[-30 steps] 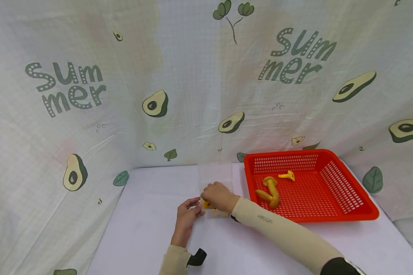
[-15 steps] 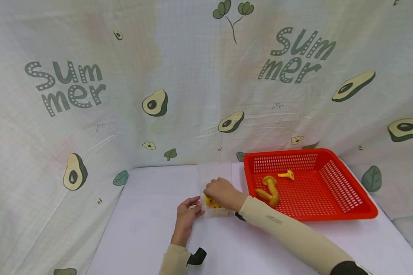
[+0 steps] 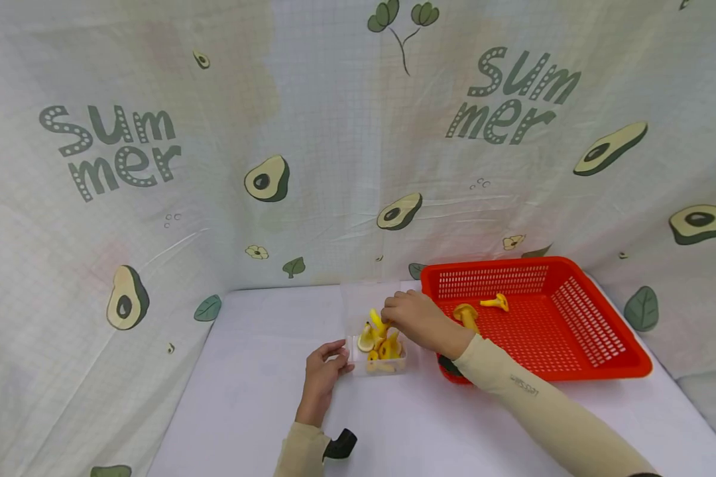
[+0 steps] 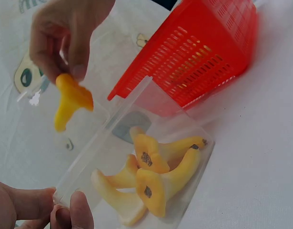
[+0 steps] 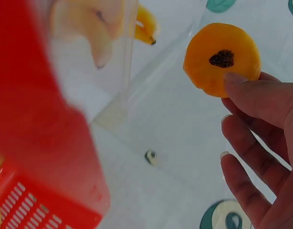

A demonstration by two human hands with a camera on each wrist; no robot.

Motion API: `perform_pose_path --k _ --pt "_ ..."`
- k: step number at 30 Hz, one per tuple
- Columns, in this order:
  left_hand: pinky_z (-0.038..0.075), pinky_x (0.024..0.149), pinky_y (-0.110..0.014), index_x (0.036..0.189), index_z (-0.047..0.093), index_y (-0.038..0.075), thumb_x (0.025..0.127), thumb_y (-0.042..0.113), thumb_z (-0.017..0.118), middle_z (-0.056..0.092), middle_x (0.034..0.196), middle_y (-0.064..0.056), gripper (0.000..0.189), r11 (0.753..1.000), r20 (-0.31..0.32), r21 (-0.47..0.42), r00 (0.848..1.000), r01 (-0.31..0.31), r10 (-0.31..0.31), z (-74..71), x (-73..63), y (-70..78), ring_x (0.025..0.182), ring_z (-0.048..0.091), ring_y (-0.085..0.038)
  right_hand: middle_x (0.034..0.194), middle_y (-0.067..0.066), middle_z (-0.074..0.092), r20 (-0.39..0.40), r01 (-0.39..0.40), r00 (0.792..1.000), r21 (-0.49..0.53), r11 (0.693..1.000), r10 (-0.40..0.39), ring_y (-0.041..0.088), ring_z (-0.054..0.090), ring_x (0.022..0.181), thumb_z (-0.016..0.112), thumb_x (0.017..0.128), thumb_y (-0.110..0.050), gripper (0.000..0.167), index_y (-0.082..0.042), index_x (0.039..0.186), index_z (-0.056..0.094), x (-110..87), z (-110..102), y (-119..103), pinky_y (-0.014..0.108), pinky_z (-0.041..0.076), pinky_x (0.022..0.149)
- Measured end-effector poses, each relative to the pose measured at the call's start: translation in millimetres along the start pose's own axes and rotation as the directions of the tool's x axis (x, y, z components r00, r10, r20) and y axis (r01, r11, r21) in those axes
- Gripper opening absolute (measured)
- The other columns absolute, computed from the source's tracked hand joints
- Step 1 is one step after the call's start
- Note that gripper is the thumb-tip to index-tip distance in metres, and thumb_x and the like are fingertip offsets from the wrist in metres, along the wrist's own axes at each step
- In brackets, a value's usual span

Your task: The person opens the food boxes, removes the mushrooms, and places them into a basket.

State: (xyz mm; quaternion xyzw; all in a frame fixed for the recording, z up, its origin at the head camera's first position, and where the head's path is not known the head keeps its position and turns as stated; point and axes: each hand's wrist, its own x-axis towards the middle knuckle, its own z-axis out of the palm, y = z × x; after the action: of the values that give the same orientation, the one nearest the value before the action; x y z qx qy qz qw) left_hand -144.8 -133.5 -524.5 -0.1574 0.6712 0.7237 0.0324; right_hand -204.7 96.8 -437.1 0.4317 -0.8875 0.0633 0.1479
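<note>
My right hand (image 3: 420,321) pinches a yellow mushroom (image 4: 72,100) between thumb and fingers. It is up above a clear plastic box (image 3: 388,366), at the box's right side. The right wrist view shows the mushroom's round orange cap (image 5: 201,50) with a dark patch in its middle. Several yellow mushrooms (image 4: 153,191) lie in the box, some with dark marks. At the box's left edge my left hand (image 3: 325,374) grips the rim between thumb and fingers, as the left wrist view shows. The remaining fingers of my right hand are spread apart beneath the cap.
A red plastic basket (image 3: 614,331) stands on the white table (image 3: 262,344) to the right of the box. Inside it lie a brownish-yellow mushroom (image 3: 467,315), partly behind my right forearm, and a smaller yellow one (image 3: 496,302). A printed cloth (image 3: 322,132) hangs behind the table.
My right hand has moved right and up from over the box, with the yellow mushroom in its fingers, uncovering the mushrooms inside. My left hand has stayed at the box's left edge.
</note>
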Motion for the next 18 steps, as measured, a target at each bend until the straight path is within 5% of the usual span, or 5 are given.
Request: perform_pose_path --k 8,18 --pt "0.064 0.072 -0.025 0.132 0.061 -0.017 0.098 -0.008 0.065 0.061 0.102 -0.011 0.035 1.0 -0.018 0.01 1.0 0.003 -0.003 -0.7 -0.7 0.3 0.083 0.059 -0.017 0.093 -0.006 0.071 -0.064 -0.049 0.997 0.056 0.997 0.053 0.017 0.063 0.086 0.09 0.083 -0.011 0.018 -0.018 0.095 0.079 -23.4 -17 21 0.03 0.056 0.075" --pt "0.065 0.072 -0.025 0.133 0.06 -0.016 0.099 -0.008 0.066 0.06 0.103 -0.011 0.036 1.0 -0.002 0.002 1.0 0.0 0.0 -0.4 -1.6 0.4 0.082 0.058 -0.016 0.095 -0.003 0.073 -0.056 -0.157 0.985 0.112 0.981 0.164 0.019 0.066 0.089 0.091 0.081 -0.007 0.02 -0.016 0.094 0.08 -55.1 -29 50 0.038 0.062 0.082"
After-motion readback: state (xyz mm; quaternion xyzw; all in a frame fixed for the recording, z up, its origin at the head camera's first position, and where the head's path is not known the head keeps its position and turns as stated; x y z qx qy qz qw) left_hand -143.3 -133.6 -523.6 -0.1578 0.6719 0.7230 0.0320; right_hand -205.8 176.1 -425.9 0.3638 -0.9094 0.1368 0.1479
